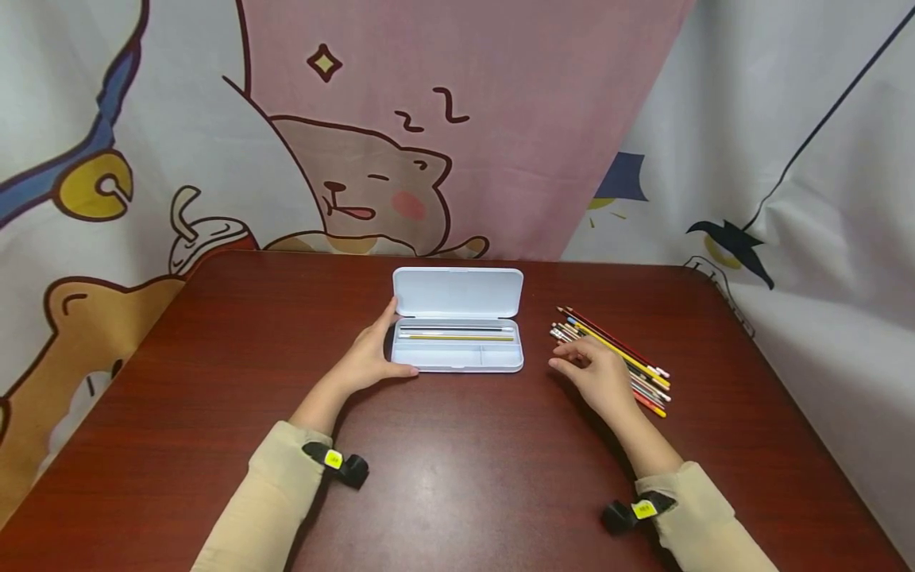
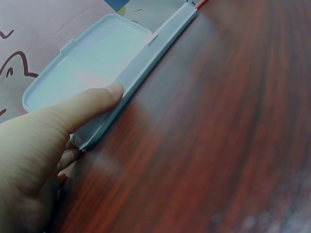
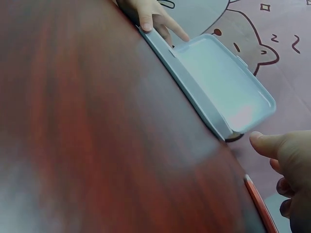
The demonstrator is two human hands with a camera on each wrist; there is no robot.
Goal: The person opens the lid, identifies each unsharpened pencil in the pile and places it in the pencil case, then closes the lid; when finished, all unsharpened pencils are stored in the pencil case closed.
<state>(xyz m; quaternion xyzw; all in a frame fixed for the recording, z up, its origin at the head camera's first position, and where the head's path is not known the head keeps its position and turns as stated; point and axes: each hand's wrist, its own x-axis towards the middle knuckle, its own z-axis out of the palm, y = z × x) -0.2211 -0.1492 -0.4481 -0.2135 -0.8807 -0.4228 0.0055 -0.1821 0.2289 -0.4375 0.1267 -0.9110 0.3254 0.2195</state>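
A white pencil case (image 1: 457, 367) lies on the table with its lid (image 1: 458, 292) raised. Inside its upper compartment are a yellow pencil (image 1: 461, 338) and at least one dark pencil (image 1: 450, 328). My left hand (image 1: 368, 357) holds the case by its left end, the thumb on the front wall (image 2: 104, 99) and the fingers along the side and back corner. Right of the case, my right hand (image 1: 596, 373) is over a loose bundle of pencils (image 1: 646, 372), covering part of it. Nothing shows between its thumb and index finger, which stand apart.
The dark red-brown wooden table (image 1: 457, 477) carries the case and the pencils. A printed cloth (image 1: 543, 119) with cartoon animals hangs just behind its far edge. Black wrist cameras (image 1: 353, 470) are strapped over both beige sleeves.
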